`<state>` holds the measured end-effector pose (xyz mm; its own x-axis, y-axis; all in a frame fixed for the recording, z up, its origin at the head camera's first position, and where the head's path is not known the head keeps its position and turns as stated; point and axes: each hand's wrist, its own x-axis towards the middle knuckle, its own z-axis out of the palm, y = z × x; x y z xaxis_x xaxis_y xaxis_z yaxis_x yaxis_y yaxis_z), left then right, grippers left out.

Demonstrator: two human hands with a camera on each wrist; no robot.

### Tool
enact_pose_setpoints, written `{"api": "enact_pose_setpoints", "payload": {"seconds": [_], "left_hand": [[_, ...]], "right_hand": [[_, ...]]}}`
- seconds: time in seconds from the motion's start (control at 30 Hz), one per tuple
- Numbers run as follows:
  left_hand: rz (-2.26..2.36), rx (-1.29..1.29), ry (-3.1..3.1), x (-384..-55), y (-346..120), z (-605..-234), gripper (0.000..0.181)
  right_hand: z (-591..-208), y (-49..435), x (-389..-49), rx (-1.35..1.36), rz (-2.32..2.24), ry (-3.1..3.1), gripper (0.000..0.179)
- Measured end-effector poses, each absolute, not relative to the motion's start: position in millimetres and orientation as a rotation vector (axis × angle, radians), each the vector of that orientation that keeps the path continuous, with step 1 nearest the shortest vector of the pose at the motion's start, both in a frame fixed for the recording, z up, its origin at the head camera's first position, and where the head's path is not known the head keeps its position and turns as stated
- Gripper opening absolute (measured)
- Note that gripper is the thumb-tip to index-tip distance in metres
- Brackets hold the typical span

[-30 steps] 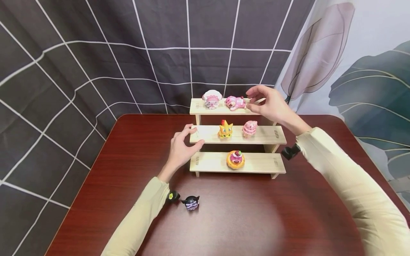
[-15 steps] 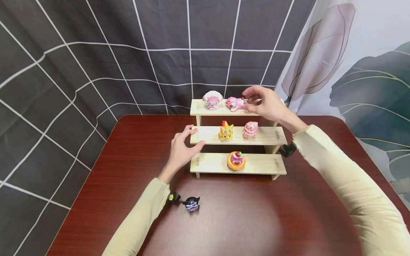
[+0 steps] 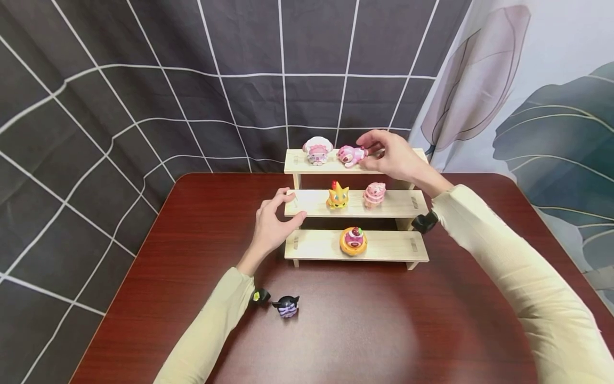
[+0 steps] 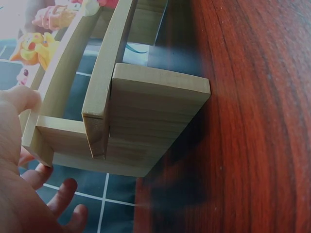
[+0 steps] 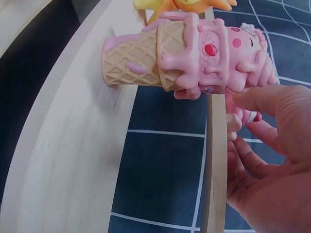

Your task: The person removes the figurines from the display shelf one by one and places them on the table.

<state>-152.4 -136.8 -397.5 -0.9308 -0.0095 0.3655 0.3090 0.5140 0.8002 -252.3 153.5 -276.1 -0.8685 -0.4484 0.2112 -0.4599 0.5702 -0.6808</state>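
A three-tier wooden display stand [image 3: 307,250] holds small toy figurines. My right hand [image 3: 395,157] reaches over the top tier, thumb and fingers around the rear end of a pink bear figurine [image 3: 348,156] lying on its belly. In the right wrist view an ice-cream-cone figurine [image 5: 184,56] partly hides the bear. At the left end of the middle tier, my left hand [image 3: 273,226] grips the board [image 4: 46,94], thumb at the front edge and a finger at the back. The other left fingers hang free below it in the left wrist view.
Left of the bear sits a white-hooded pink figurine [image 3: 317,151]. On the middle tier is a yellow star-shaped figurine [image 3: 338,196]; a purple bear in an orange tart [image 3: 354,241] is on the bottom tier. A black-and-purple figurine [image 3: 287,306] stands on the red-brown table [image 3: 360,330].
My right hand has moved slightly left, and its fingertips now overlap the bear's rear end. The bear has barely shifted. My left hand has stayed on the middle tier.
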Motion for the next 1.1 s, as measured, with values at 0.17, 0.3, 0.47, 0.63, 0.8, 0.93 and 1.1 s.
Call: {"api": "enact_pose_setpoints", "payload": {"seconds": [0.17, 0.3, 0.47, 0.63, 0.8, 0.93, 1.1], "left_hand": [[-1.387, -0.254, -2.428, -152.9, -137.2, -398.8, 0.047], [-1.386, -0.25, -2.428, -152.9, -136.9, -398.8, 0.048], [-1.375, -0.244, -2.436, -152.8, -136.4, -398.1, 0.047], [-1.372, -0.247, -2.437, -152.5, -136.1, -398.0, 0.047], [-1.373, -0.259, -2.431, -151.6, -136.1, -397.1, 0.048], [-1.381, -0.268, -2.425, -151.3, -136.0, -396.5, 0.048], [-1.382, -0.265, -2.424, -151.2, -136.4, -396.5, 0.048]], "right_hand": [[-276.1, 150.6, -252.2, 0.814, 1.194, -2.785, 0.04], [-276.6, 150.7, -253.4, 0.826, 1.169, -2.797, 0.039], [-277.1, 152.3, -255.5, 0.853, 1.113, -2.814, 0.039], [-277.3, 152.2, -257.1, 0.881, 1.069, -2.818, 0.037], [-275.7, 151.7, -256.4, 0.883, 1.051, -2.827, 0.035], [-275.2, 151.8, -256.4, 0.905, 1.039, -2.813, 0.033], [-274.9, 152.0, -256.4, 0.918, 1.026, -2.802, 0.032]]}}
